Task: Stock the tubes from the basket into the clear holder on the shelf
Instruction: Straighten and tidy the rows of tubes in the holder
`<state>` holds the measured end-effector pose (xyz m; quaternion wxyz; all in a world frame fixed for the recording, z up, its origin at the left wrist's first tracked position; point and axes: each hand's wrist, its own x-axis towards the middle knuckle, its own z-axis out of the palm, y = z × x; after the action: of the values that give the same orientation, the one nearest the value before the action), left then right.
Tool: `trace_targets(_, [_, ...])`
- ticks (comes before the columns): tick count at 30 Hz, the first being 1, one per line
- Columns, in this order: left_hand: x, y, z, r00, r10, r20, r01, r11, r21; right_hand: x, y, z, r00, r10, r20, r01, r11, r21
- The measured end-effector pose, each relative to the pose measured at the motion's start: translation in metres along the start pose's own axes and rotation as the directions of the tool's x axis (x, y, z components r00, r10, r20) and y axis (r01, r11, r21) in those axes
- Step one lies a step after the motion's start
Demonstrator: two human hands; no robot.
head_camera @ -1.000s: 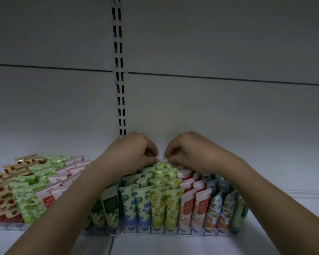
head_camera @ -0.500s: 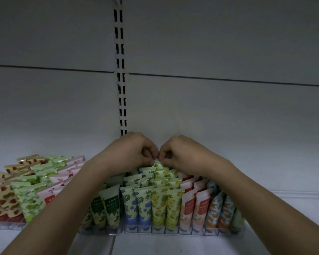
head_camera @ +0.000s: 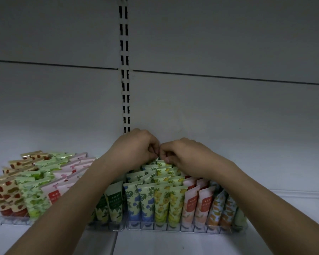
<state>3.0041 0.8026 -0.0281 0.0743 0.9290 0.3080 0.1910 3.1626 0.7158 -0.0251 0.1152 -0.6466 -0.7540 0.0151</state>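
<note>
Two clear holders stand side by side on the white shelf, the right holder (head_camera: 186,228) and the left holder (head_camera: 13,220), both packed with rows of patterned tubes. My left hand (head_camera: 134,150) and my right hand (head_camera: 184,155) meet at the back of the right holder, fingertips touching. Together they pinch the top of a yellow-green tube (head_camera: 159,162) in the rearmost row. Blue-flowered tubes (head_camera: 140,201) and yellow-flowered tubes (head_camera: 168,201) fill the front rows below my hands. The basket is out of view.
The shelf's back panel rises behind the holders, with a slotted upright (head_camera: 124,74) running down to just behind my left hand. Peach tubes (head_camera: 198,205) and orange-patterned tubes (head_camera: 222,208) sit at the right; red-spotted tubes (head_camera: 6,196) at the far left.
My hands have drawn closer until the fingertips touch, and they have settled slightly lower onto the rearmost tube's top. The tubes in front have not moved.
</note>
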Motion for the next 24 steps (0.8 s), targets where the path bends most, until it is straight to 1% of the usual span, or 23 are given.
trace_targets(2, [-0.001, 0.001, -0.002, 1.000, 0.005, 0.010, -0.004, 0.999, -0.038, 0.000, -0.002, -0.002, 1.000, 0.004, -0.002, -0.004, 1.000, 0.005])
trace_targets(4, [-0.003, 0.003, -0.006, 1.000, 0.029, -0.001, -0.029, 0.998, -0.060, -0.003, -0.003, -0.006, 0.999, 0.016, -0.045, -0.015, 1.000, 0.017])
trace_targets(6, [-0.006, 0.004, -0.014, 0.996, 0.058, -0.062, -0.062, 0.996, -0.060, -0.011, -0.003, -0.013, 0.986, 0.025, -0.164, -0.012, 0.997, 0.080])
trace_targets(9, [-0.009, 0.000, -0.031, 0.981, 0.051, -0.185, -0.071, 0.992, -0.106, -0.031, -0.007, -0.019, 0.914, 0.087, -0.396, 0.029, 0.960, 0.278])
trace_targets(11, [-0.013, 0.000, -0.041, 0.972, 0.046, -0.229, -0.073, 0.991, -0.113, -0.042, -0.017, -0.017, 0.882, 0.126, -0.454, 0.045, 0.937, 0.347])
trace_targets(15, [-0.032, 0.010, -0.043, 0.974, 0.068, -0.217, -0.085, 0.994, -0.070, -0.055, -0.045, -0.010, 0.917, 0.113, -0.382, 0.013, 0.949, 0.314])
trace_targets(17, [-0.057, 0.014, -0.037, 0.977, 0.046, -0.208, -0.063, 0.995, -0.076, -0.065, -0.059, -0.007, 0.924, 0.095, -0.370, 0.029, 0.948, 0.316])
trace_targets(19, [-0.094, 0.016, -0.027, 0.964, 0.029, -0.265, -0.059, 0.993, -0.106, -0.078, -0.075, 0.004, 0.935, 0.048, -0.352, 0.062, 0.953, 0.295])
trace_targets(21, [-0.135, 0.017, -0.010, 0.940, 0.061, -0.336, -0.102, 0.989, -0.104, -0.090, -0.089, 0.028, 0.949, -0.010, -0.315, 0.095, 0.962, 0.256])
trace_targets(22, [-0.155, 0.018, 0.001, 0.939, 0.074, -0.336, -0.111, 0.990, -0.091, -0.095, -0.095, 0.042, 0.957, -0.024, -0.288, 0.100, 0.962, 0.252])
trace_targets(24, [-0.190, 0.020, 0.027, 0.966, 0.056, -0.253, -0.081, 0.993, -0.086, -0.108, -0.104, 0.073, 0.975, -0.021, -0.222, 0.083, 0.958, 0.273])
